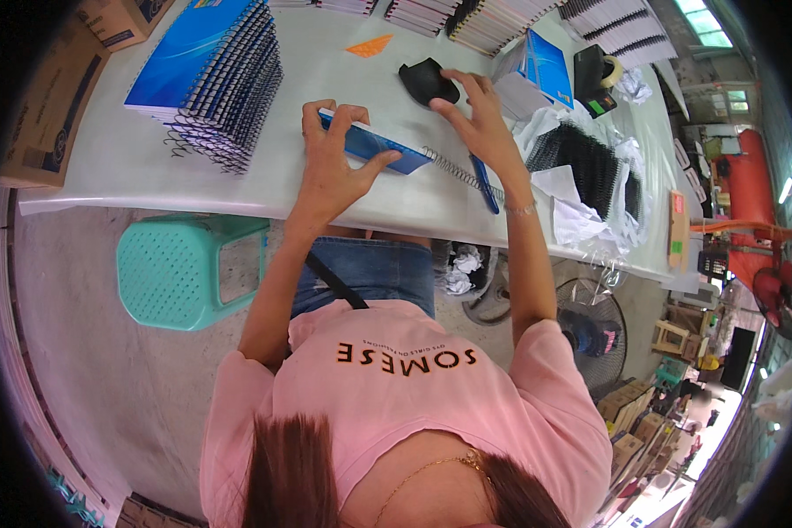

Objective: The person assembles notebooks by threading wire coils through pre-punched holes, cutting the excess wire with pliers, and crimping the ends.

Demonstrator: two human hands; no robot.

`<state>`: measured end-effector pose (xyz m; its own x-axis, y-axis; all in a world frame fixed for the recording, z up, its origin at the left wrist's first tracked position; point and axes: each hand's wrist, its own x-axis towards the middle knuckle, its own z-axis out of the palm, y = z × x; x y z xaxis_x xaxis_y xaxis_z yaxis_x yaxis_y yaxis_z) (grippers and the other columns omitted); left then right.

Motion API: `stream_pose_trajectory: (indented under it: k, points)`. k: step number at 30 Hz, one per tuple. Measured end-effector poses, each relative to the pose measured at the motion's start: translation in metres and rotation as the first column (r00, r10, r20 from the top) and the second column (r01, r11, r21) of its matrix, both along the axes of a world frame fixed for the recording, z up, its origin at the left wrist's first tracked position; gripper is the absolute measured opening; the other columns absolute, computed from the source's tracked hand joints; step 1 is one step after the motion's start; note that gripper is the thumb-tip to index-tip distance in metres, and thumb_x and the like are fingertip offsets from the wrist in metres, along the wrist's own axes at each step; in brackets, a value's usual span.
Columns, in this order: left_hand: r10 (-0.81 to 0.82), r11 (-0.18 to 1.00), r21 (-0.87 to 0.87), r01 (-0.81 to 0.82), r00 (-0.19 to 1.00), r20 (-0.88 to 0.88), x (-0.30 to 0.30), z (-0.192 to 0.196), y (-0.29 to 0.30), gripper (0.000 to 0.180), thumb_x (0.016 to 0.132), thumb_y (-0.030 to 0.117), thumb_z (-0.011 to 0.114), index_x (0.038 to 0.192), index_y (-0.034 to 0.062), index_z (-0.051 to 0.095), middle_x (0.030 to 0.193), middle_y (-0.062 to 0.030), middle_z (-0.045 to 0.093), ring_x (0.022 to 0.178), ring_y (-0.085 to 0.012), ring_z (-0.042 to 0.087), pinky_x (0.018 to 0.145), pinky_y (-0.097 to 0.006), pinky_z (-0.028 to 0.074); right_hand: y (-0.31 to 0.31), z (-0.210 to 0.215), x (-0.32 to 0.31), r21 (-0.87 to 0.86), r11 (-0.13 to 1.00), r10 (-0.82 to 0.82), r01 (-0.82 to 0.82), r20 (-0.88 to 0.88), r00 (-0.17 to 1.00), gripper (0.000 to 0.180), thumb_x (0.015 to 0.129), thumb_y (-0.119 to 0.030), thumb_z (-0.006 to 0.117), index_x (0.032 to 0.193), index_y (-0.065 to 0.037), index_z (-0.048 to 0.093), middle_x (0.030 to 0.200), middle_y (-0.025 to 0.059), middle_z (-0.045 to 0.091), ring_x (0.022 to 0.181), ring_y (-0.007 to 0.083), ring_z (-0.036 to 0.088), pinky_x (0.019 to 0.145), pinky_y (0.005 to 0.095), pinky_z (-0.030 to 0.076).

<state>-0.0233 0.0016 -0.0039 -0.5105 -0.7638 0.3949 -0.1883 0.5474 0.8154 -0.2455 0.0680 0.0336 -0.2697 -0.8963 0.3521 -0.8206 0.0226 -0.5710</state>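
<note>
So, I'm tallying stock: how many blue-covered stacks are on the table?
2: the spiral-bound stack at left, the smaller stack beyond the right hand. Others may be hidden.

Room beside left hand (330,167), notebook stack (229,79) beyond

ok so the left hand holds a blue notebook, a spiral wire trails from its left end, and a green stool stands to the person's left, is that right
Not quite: the head view shows the spiral wire trailing from the right end of the blue notebook. The left hand does hold it, and the green stool stands to the person's left.
</note>
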Motion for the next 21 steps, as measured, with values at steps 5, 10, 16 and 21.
stream_pose_trajectory:
  k: [5,10,16,21]
  points:
    - [-0.053,0.998,-0.019,0.053,0.999,-0.003,0.011,-0.001,-0.008,0.059,0.063,0.026,0.089,0.108,0.0105,0.054,0.114,-0.0140,0.037,0.112,-0.0331,0.042,0.090,-0.042,0.044,-0.016,-0.026,-0.009,0.101,0.994,-0.001,0.037,-0.338,0.941,0.034,0.081,-0.013,0.071,0.113,-0.008,0.063,0.128,0.0115,0.052,0.109,0.0397,0.049,0.095,0.0449,0.043]
    - [-0.077,0.995,0.060,0.080,0.996,-0.055,0.019,-0.006,-0.008,0.066,0.058,0.032,0.092,0.107,0.0096,0.052,0.109,-0.0126,0.039,0.111,-0.0318,0.041,0.091,-0.043,0.041,0.025,-0.006,-0.017,0.290,0.942,0.140,-0.168,0.115,0.983,0.033,0.076,-0.007,0.072,0.108,-0.005,0.063,0.145,0.0112,0.044,0.122,0.0377,0.049,0.097,0.0448,0.043]
    - [-0.104,0.993,-0.065,0.099,0.992,-0.073,0.016,-0.011,-0.008,0.069,0.056,0.033,0.093,0.109,0.0082,0.055,0.111,-0.0120,0.037,0.103,-0.0285,0.047,0.083,-0.039,0.047,0.040,0.004,0.029,0.218,0.969,0.116,-0.121,0.036,0.993,0.031,0.074,-0.012,0.077,0.099,0.001,0.064,0.143,0.0211,0.044,0.126,0.0370,0.049,0.102,0.0381,0.042]
    - [-0.111,0.993,-0.048,0.108,0.991,-0.078,0.016,-0.007,-0.008,0.071,0.055,0.034,0.093,0.109,0.0077,0.055,0.110,-0.0113,0.037,0.102,-0.0280,0.048,0.083,-0.039,0.047,0.043,0.003,0.034,0.130,0.980,0.048,-0.154,0.591,0.805,0.036,0.074,-0.024,0.081,0.094,0.002,0.065,0.142,0.0194,0.047,0.127,0.0317,0.049,0.105,0.0380,0.039]
